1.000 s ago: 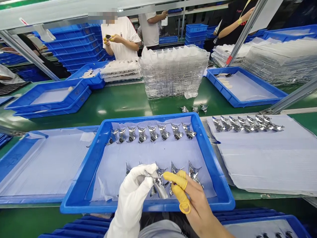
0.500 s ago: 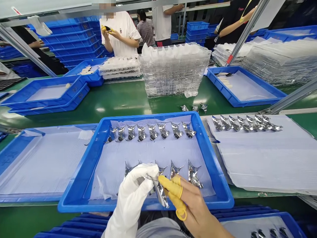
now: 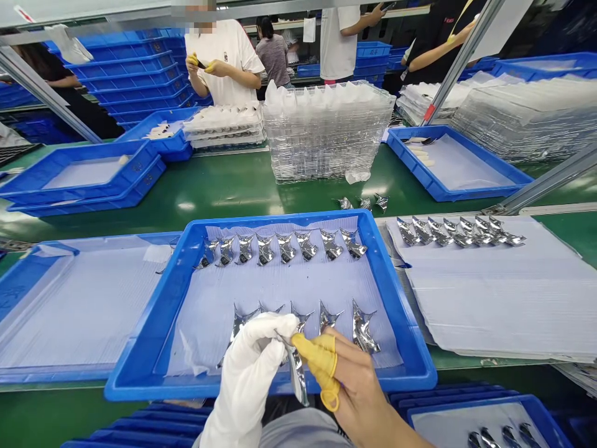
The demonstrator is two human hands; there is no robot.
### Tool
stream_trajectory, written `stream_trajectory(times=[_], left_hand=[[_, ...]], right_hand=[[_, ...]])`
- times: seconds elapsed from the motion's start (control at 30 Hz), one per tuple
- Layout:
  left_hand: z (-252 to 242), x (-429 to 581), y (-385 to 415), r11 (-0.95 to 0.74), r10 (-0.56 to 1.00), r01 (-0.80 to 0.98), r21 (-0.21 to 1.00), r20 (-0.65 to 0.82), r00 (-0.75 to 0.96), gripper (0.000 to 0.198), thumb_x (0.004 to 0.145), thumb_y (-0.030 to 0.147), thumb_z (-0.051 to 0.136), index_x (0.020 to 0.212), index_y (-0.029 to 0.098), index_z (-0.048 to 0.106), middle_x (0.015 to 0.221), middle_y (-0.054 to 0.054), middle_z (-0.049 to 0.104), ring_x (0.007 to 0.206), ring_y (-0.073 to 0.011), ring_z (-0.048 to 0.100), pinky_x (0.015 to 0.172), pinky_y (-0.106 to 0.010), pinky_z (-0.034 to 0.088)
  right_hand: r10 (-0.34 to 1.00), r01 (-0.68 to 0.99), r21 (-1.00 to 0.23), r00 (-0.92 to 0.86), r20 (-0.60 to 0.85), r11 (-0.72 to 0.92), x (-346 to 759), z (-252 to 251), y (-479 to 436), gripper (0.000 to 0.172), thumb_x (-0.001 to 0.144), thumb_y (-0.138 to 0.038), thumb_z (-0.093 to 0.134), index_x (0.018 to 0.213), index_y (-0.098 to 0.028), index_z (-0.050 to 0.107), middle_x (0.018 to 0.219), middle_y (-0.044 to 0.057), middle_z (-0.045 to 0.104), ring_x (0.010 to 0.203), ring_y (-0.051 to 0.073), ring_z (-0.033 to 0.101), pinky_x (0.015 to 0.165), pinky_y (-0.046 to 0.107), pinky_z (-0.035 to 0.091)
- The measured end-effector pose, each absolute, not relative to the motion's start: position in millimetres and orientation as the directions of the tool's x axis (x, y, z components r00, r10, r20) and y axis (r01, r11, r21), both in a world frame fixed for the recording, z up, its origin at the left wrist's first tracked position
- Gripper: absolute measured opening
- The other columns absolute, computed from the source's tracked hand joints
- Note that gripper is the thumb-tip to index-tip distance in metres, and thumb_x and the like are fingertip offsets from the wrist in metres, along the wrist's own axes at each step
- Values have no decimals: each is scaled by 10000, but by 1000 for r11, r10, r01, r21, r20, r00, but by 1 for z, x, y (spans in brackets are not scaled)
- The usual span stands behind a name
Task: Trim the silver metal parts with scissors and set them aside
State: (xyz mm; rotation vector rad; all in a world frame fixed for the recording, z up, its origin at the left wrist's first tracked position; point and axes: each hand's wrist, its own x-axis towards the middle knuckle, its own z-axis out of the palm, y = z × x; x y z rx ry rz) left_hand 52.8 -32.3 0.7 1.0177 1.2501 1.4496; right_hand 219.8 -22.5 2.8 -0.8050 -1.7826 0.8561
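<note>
My left hand [image 3: 249, 373], in a white glove, pinches the upper end of a curved, mirror-shiny chrome-like part [image 3: 297, 376] over the near rim of a blue tray [image 3: 140, 336]. Yellow finger cots cover the fingertips of my right hand [image 3: 347, 379], which are closed together on the same part's upper edge. The part hangs with its long end down. Similar pointed shiny parts lie on white paper in the tray: a far row [image 3: 285, 247] and a near row [image 3: 365, 326], the near one partly hidden by my hands.
To the right, a row of shiny parts [image 3: 459, 231] rests on stacked white sheets [image 3: 494, 298]. A paper-lined blue tray [image 3: 84, 305] is at left. Beyond stand a stack of clear plastic trays [image 3: 326, 137] and a co-worker [image 3: 224, 62]. A metal post [image 3: 461, 68] rises at right.
The held part has turned slightly and hangs more upright and a little lower. My right fingers have shifted slightly left along its upper edge. The camera view has moved slightly.
</note>
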Motion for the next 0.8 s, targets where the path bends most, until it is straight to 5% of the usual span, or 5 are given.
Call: stream_trajectory(times=[0.23,0.37,0.53,0.8], left_hand=[[-2,53,-32,-29,975,-134,991,-1,-222,209,832,412,812,916,221,823,928,-90,796,790,-204,752,675,-269,619],[0,54,-32,-11,973,-128,992,-18,-229,226,826,424,814,901,211,814,902,-86,781,739,-196,732,654,-279,612],[1,52,-31,-56,971,-129,990,24,-236,187,826,388,817,901,216,814,912,-86,787,775,-212,748,683,-291,623],[0,52,-35,-96,975,-153,983,62,-215,121,873,301,779,982,277,825,971,-51,791,818,-181,759,687,-237,622]], right_hand=[[902,55,-928,-264,343,369,210,9,-22,372,1077,-245,438,1078,-247,810,652,-2,528,605,167,453,565,276,429],[921,-7,-952,-249,298,306,211,7,-22,340,1070,-267,471,1106,-236,807,648,-6,525,593,158,475,547,267,444],[877,17,-904,-253,409,427,219,5,-23,382,1013,-129,478,1230,-262,763,739,23,652,665,178,547,618,291,482],[811,108,-822,-273,516,559,219,6,-24,524,965,-40,455,1378,-276,677,702,5,618,612,176,494,595,299,457]])
